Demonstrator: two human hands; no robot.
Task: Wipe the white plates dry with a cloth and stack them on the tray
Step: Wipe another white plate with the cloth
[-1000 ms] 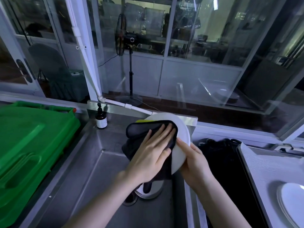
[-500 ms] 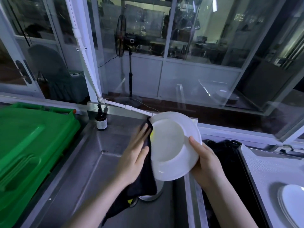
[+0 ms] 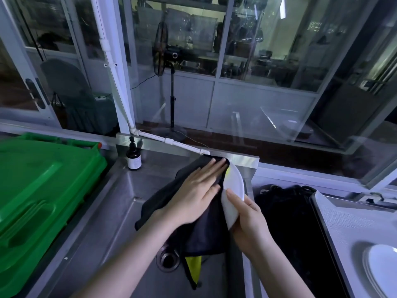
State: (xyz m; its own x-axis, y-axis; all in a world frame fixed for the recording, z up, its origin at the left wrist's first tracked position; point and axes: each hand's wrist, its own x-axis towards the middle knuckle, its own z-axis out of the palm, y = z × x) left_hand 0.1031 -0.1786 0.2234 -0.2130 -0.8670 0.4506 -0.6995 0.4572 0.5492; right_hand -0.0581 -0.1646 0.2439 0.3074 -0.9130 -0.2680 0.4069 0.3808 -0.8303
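Over the steel sink I hold a white plate [image 3: 235, 186] tilted nearly on edge. My right hand [image 3: 250, 220] grips its lower rim, thumb on the near face. My left hand [image 3: 196, 195] lies flat with straight fingers on a black cloth [image 3: 204, 233] with a yellow underside, pressing it against the plate's face. The cloth covers most of the plate and hangs down toward the drain. A stack of white plates [image 3: 381, 269] sits on the white tray [image 3: 343, 224] at the lower right.
A green plastic crate [image 3: 36, 190] fills the left side. A dark pump bottle [image 3: 133, 157] stands at the sink's back corner. The sink drain [image 3: 166, 258] lies below the cloth. A black bag or bin [image 3: 285, 211] sits between sink and tray. Glass windows run behind.
Half a second ago the plate's face was bare and turned toward me, with the cloth at its left edge. Now my left hand has swept the cloth back over the plate, which is tilted edge-on.
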